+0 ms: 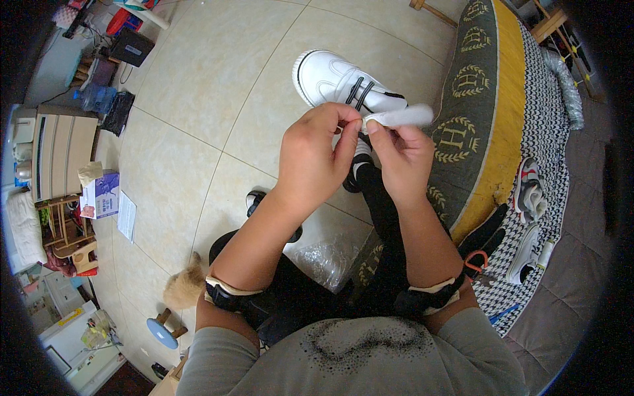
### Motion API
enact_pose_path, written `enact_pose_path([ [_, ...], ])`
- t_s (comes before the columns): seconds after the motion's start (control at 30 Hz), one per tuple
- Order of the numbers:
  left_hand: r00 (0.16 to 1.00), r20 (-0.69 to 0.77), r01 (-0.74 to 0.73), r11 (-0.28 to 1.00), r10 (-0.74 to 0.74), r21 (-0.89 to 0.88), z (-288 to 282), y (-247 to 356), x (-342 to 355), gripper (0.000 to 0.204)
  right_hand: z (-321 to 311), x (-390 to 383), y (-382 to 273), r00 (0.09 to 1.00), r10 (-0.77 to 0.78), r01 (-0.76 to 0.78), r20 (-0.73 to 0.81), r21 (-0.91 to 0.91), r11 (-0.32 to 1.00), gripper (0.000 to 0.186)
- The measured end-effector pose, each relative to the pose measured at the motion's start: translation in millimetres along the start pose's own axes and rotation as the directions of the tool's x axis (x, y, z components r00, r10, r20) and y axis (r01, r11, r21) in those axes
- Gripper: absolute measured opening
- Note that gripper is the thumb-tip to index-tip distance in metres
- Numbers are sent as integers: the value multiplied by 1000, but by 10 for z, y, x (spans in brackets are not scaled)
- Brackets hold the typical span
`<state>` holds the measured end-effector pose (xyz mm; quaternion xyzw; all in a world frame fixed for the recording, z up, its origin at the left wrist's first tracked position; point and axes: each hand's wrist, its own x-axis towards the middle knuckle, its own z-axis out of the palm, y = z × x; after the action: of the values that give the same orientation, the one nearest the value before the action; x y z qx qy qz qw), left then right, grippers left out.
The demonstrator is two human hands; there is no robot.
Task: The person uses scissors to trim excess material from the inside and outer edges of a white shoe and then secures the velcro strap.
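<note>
Both my hands meet above my lap, pinching a white, rounded strip whose free end sticks out to the right and is blurred. I cannot make out what kind of thing it is. My left hand has thumb and index finger closed at the strip's left end. Thumb and fingers of my right hand grip it a little further along. Just beyond the hands is a white shoe with dark laces, its toe pointing to the upper left. The hands and strip are close to its heel end; what bears the shoe is hidden.
A patterned grey and yellow cushioned edge runs along my right. On a houndstooth cloth lie more shoes and orange-handled scissors. Clear plastic wrap, a tan furry animal and a blue stool are on the tiled floor.
</note>
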<state>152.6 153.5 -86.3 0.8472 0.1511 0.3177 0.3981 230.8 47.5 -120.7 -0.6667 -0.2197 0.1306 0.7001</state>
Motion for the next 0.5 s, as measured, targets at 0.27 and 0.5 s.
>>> enact_pose_path([
  [0.27, 991, 42, -133, 975, 127, 179, 4, -43, -12, 15, 19, 29, -20, 980, -199, 198, 2, -121, 973, 9],
  [0.5, 998, 9, -69, 995, 69, 73, 20, -50, -21, 11, 27, -24, -58, 998, -58, 58, 9, -105, 993, 7],
])
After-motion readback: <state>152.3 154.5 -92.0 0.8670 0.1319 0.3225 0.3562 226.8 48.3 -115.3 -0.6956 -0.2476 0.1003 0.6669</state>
